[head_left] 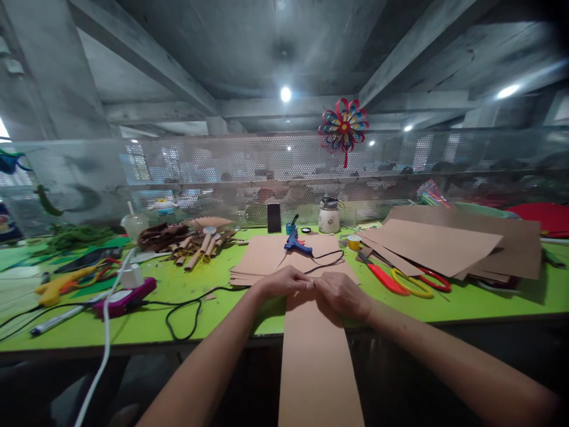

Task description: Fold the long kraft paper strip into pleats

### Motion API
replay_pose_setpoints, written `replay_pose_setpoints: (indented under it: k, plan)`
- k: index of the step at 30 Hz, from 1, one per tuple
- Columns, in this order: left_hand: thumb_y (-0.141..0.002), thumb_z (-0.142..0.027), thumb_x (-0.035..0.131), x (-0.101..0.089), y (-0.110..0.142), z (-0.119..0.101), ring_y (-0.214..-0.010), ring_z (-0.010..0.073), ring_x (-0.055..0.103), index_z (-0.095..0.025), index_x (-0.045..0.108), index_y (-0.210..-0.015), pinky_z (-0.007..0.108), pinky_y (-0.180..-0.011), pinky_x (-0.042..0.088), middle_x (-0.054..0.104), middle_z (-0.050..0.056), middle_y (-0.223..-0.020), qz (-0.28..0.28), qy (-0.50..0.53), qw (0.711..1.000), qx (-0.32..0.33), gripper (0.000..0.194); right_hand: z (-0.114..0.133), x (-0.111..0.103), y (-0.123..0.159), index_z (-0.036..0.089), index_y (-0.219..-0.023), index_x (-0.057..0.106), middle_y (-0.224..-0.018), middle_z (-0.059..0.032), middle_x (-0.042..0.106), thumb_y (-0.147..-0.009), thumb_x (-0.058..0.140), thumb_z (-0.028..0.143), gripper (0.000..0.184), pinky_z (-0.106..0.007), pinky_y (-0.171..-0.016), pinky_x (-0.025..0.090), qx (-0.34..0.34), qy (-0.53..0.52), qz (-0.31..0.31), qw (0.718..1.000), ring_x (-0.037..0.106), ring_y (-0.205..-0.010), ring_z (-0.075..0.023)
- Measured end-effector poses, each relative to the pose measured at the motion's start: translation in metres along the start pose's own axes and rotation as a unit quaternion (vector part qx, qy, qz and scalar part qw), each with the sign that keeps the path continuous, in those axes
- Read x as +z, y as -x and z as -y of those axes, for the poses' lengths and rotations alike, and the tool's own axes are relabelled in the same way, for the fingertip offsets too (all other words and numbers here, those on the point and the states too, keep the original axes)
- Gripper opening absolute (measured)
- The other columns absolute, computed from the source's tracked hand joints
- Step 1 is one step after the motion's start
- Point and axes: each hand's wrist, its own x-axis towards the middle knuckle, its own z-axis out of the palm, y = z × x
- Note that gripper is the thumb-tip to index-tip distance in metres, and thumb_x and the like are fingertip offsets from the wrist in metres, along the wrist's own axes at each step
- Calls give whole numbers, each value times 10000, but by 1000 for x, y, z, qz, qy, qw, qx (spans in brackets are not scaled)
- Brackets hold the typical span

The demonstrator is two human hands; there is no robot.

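A long strip of brown kraft paper [317, 362] runs from the green table [213, 314] toward me and hangs past its front edge. My left hand [284, 280] and my right hand [340, 293] meet at the strip's far end, fingers curled and pinched on the paper's edge. Just beyond my hands lies a stack of brown paper sheets [267, 258] with a blue glue gun [297, 243] resting on it, its black cord trailing to the right.
Red and yellow scissors [402, 280] lie right of my hands, beside large brown sheets [448, 243]. Rolled paper tubes [195, 246], a yellow glue gun [62, 284], a pink device [124, 296] and cables sit at the left. A mesh screen [284, 172] backs the table, carrying a paper pinwheel [343, 127].
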Motion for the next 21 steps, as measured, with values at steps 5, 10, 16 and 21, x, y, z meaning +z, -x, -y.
replay_pose_setpoints:
  k: [5, 10, 16, 21]
  plan:
    - [-703, -392, 672, 2, 1, 5, -597, 107, 442, -92, 733, -829, 228, -602, 351, 604, 4, -635, 4, 60, 998, -3, 331, 0, -3, -4, 133, -813, 516, -653, -34, 520, -903, 384, 111, 161, -302, -576, 312, -44, 29, 3, 999, 429, -607, -162]
    - [-598, -205, 694, 4, 6, 2, -595, 111, 473, -97, 734, -754, 242, -627, 368, 626, 14, -628, -8, 174, 983, -52, 194, 0, -10, -13, 105, -888, 535, -673, -43, 532, -914, 361, 92, 177, -306, -571, 314, -121, 73, 11, 990, 440, -611, -156]
    - [-636, -260, 638, 6, 10, -9, -700, 161, 551, -101, 693, -694, 259, -661, 410, 670, 59, -739, -80, 264, 957, -90, 177, -1, -8, -15, 97, -865, 542, -659, -39, 514, -913, 354, 85, 195, -307, -563, 315, -134, 95, -8, 986, 433, -605, -147]
    - [-669, -365, 686, 7, 11, -11, -678, 149, 535, -101, 647, -723, 243, -607, 380, 642, 38, -733, -87, 260, 956, -105, 272, -2, -13, -17, 109, -838, 550, -691, -47, 526, -925, 369, 101, 201, -316, -575, 306, -121, 107, -7, 987, 418, -624, -155]
